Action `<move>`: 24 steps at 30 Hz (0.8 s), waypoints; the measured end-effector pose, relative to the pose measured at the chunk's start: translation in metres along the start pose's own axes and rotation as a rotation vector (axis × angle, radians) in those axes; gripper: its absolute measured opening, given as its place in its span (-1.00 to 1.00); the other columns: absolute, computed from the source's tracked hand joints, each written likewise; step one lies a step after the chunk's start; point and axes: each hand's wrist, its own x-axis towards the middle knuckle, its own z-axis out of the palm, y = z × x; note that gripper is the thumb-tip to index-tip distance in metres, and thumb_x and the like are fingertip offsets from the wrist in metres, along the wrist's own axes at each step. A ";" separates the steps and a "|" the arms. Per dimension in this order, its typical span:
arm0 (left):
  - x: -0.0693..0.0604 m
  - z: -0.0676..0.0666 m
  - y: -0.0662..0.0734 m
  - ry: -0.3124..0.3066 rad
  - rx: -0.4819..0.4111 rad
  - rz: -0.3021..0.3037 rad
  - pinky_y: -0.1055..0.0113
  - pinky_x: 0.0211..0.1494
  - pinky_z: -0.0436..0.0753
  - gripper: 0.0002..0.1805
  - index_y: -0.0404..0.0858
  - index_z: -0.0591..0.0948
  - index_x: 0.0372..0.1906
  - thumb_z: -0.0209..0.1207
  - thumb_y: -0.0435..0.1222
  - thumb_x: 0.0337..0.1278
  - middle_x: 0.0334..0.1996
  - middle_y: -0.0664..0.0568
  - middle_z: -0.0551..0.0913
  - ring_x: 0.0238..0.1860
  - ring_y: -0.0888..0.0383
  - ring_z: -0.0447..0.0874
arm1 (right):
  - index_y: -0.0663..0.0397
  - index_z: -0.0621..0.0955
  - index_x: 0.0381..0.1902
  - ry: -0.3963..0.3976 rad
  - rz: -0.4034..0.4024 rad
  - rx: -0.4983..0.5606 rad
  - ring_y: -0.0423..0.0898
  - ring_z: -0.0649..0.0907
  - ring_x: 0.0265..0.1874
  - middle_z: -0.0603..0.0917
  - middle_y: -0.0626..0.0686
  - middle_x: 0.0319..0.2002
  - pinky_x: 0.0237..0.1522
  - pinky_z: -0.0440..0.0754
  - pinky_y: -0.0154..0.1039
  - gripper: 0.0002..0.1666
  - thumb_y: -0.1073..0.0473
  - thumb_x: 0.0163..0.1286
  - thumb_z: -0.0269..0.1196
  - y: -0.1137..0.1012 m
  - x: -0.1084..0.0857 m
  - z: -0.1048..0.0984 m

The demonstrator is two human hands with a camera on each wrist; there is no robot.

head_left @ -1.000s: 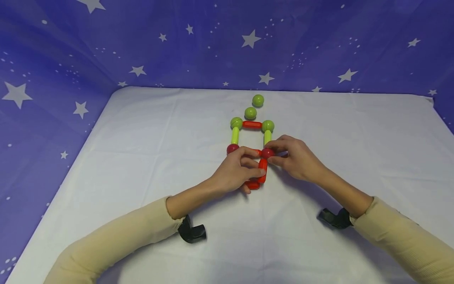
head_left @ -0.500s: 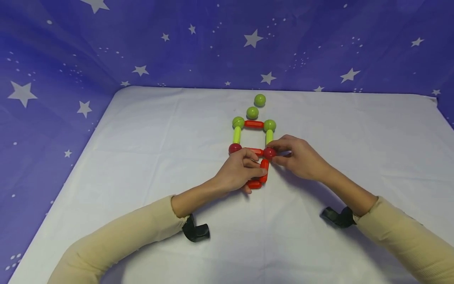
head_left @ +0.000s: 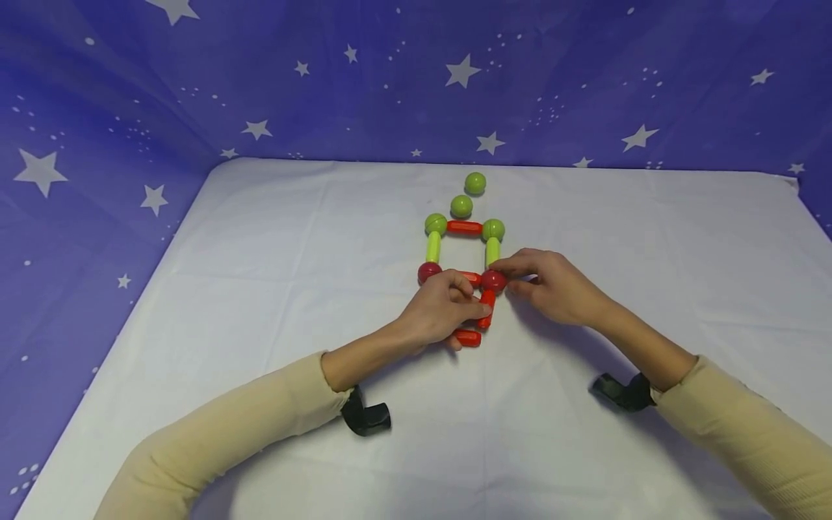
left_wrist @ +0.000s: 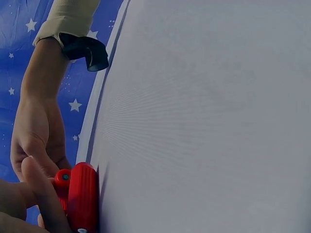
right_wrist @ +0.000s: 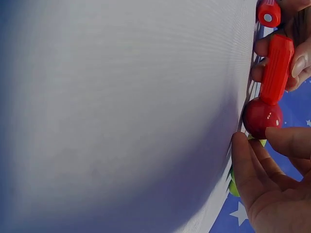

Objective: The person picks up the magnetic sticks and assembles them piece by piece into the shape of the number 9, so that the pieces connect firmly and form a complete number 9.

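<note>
My left hand (head_left: 438, 310) pinches a red magnetic rod (right_wrist: 277, 68) between thumb and fingers. The rod's far end meets a dark red ball (right_wrist: 262, 118) at the near right corner of a four-sided rod-and-ball frame. My right hand (head_left: 552, 287) holds that ball with thumb and fingertips from the right. Another red rod (head_left: 468, 338) lies on the cloth beside the left fingers, partly covered by them. The frame's other near corner is a second dark red ball (head_left: 429, 272); a red rod (head_left: 469, 279) between the two balls is partly hidden by the left hand.
Green balls form the frame's far left (head_left: 435, 224) and far right (head_left: 493, 230) corners, joined by a red rod (head_left: 464, 227). Yellow-green rods form the sides. Two loose green balls, one nearer (head_left: 461, 206) and one farther (head_left: 475, 183), lie behind on the white cloth (head_left: 312, 238).
The pinched red rod has moved up and slightly right, so its far end now meets the red ball. Its near end has come away from the other red rod. The right thumb has shifted slightly.
</note>
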 end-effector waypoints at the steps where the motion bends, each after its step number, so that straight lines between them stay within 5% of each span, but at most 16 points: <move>1: 0.000 0.000 0.000 0.002 0.002 0.001 0.31 -0.71 0.60 -0.70 -0.32 0.42 -0.15 0.33 -0.37 0.19 -0.39 -0.04 0.65 -0.70 0.11 0.54 | 0.30 0.62 0.13 0.000 -0.002 0.006 0.04 0.63 -0.06 0.68 0.12 -0.07 0.06 0.61 0.09 -0.57 0.55 0.31 0.14 0.000 0.000 0.000; 13: 0.001 0.003 0.000 0.000 0.015 0.033 0.28 -0.71 0.61 -0.70 -0.32 0.45 -0.12 0.33 -0.36 0.19 -0.28 -0.07 0.63 -0.66 0.10 0.58 | 0.29 0.64 0.11 -0.005 -0.004 0.007 0.01 0.63 -0.09 0.71 0.09 -0.10 0.01 0.63 0.03 -0.61 0.49 0.32 0.22 0.000 0.002 0.000; 24: -0.003 0.000 0.001 0.013 0.131 0.041 0.21 -0.64 0.65 -0.70 -0.25 0.49 -0.10 0.35 -0.27 0.19 -0.18 0.00 0.61 -0.70 0.04 0.58 | 0.25 0.65 0.11 0.004 0.013 -0.011 0.03 0.63 -0.08 0.71 0.09 -0.10 0.01 0.60 0.02 -0.61 0.44 0.31 0.28 0.000 0.002 0.001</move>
